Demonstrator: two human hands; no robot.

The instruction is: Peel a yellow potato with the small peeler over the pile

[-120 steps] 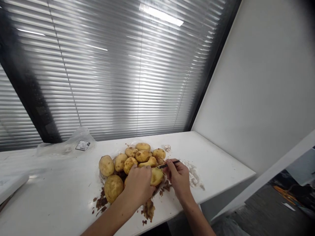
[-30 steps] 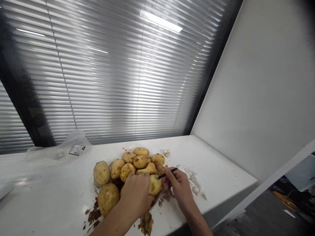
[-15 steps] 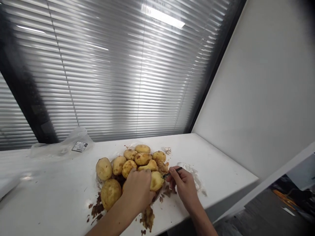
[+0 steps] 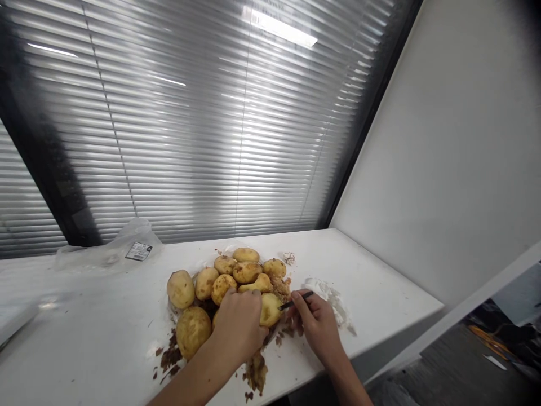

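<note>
The left hand [image 4: 240, 318] clasps a pale potato [image 4: 270, 309], its thumb largely hidden, at the right front of a heap on a white table [image 4: 101, 332]; the right hand [image 4: 310, 316] pinches one slim dark tool [image 4: 298, 300], too small to identify, its tip at that potato. Nine other potatoes [image 4: 193, 331] show, plus a sliver of one behind the left hand. Brown peelings [image 4: 256, 372] lie in front. Farther left, one plastic bag [image 4: 110, 252] bears an unreadable label [image 4: 138, 251].

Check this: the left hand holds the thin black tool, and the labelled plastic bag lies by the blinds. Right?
Not quite: the head view shows the right hand holding the thin black tool; the labelled plastic bag does lie by the blinds.
</note>
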